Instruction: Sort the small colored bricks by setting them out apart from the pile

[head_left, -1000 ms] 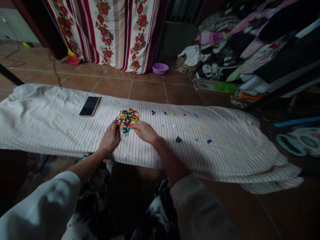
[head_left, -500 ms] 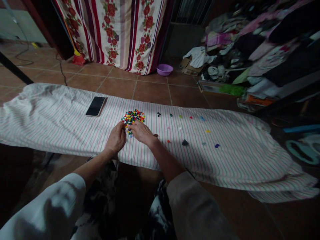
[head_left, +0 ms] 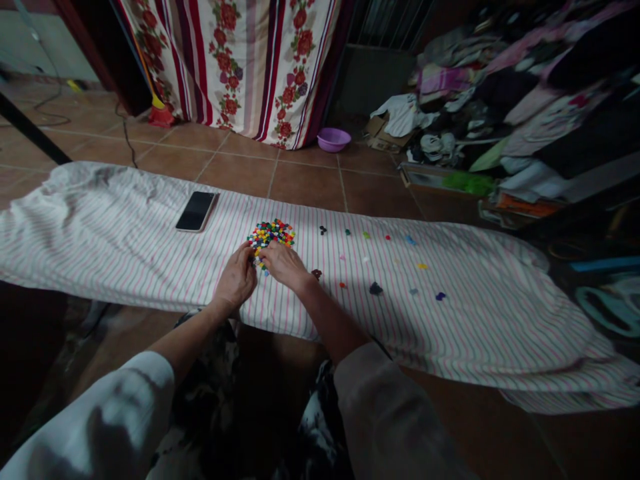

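Observation:
A pile of tiny multicoloured pieces (head_left: pixel 274 231), like small beads or bricks, lies on a striped cloth (head_left: pixel 140 247). At the pile's left edge is my left hand (head_left: pixel 236 279), its fingers bent and drawn together against the pieces. My right hand (head_left: pixel 284 263) reaches over the near right side of the pile with fingers closed and pointing down into it. Whatever either hand pinches is too small or hidden to name. Small single-colour groups sit to the right, among them dark grey pieces (head_left: pixel 376 289), brown pieces (head_left: pixel 317 274), yellow pieces (head_left: pixel 423 266) and dark blue pieces (head_left: pixel 441 296).
A phone (head_left: pixel 197 211) rests on the cloth left of the pile. Beyond the cloth are a tiled floor, a purple basin (head_left: pixel 334 139), a floral curtain (head_left: pixel 260 67) and a red broom head (head_left: pixel 161 117). Heaped clothes (head_left: pixel 450 80) fill the back right.
The whole view has shifted slightly, with things on the cloth appearing a little further right. Both hands stay at the pile, their fingers moving only slightly among the pieces.

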Demonstrator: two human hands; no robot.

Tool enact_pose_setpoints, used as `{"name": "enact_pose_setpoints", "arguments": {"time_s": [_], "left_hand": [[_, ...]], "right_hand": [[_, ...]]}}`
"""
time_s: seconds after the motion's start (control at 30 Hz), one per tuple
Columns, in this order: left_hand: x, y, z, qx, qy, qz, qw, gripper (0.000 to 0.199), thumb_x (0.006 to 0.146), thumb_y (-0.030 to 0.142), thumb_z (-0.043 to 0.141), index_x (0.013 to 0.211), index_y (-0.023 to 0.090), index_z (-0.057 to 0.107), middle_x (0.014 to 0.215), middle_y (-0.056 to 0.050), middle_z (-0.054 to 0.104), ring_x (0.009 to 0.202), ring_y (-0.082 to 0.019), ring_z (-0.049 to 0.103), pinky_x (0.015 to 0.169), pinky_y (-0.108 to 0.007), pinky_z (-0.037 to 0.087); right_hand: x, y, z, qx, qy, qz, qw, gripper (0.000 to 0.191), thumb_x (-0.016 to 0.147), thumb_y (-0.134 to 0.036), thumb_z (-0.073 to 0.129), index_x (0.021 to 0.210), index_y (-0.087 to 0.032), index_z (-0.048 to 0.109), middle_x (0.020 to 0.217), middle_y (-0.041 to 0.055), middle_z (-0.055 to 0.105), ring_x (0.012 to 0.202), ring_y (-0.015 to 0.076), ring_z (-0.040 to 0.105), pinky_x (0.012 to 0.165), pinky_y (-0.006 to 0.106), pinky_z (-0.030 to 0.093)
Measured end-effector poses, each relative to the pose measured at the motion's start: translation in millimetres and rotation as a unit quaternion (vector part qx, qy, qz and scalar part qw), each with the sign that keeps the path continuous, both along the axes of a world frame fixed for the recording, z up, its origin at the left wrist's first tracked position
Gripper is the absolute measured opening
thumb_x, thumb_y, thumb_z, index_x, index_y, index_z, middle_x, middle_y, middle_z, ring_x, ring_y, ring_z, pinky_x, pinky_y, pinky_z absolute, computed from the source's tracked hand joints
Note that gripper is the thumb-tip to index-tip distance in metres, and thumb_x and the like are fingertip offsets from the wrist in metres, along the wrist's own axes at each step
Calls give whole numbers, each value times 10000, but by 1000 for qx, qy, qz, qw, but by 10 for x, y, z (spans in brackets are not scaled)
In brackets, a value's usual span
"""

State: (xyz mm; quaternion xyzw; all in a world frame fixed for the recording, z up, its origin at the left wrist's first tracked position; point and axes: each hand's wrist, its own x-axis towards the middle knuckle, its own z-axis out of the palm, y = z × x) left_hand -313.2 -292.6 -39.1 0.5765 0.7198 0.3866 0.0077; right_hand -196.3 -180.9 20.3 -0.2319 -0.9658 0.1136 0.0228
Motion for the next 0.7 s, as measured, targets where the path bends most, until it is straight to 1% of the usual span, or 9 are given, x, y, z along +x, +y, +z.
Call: {"name": "enact_pose_setpoints", "arguments": {"time_s": [0.17,0.3,0.47,0.7], "left_hand": [[18,2,9,-15,-8,14,1000,393,850,148,393,1229,127,498,1420,-191,476,1361,-262,445,1127,-498,409],[20,11,5,-11,-6,12,1000,389,851,152,383,1219,126,505,1411,-192,485,1364,-258,441,1135,-497,398],[16,16,-6,-13,-6,15,1000,369,866,182,381,1200,118,523,1397,-196,495,1363,-262,441,1145,-491,385],[8,18,-30,-8,25,14,1000,348,881,206,383,1193,140,522,1394,-185,498,1351,-268,452,1135,-512,394]], "right_hand": [[13,18,-49,-10,13,-2,1000,258,976,-202,429,1066,-201,670,1050,87,631,973,200,591,818,306,453],[15,23,-68,-8,19,3,1000,239,965,-209,449,1057,-198,669,1051,83,635,982,199,594,828,304,457],[-7,-25,-30,0,5,-3,1000,245,960,-199,448,1073,-189,665,1063,93,640,990,201,594,856,308,455],[31,-53,38,-13,33,-8,999,209,950,-224,468,1041,-187,652,1044,80,643,958,195,595,839,296,461]]}}
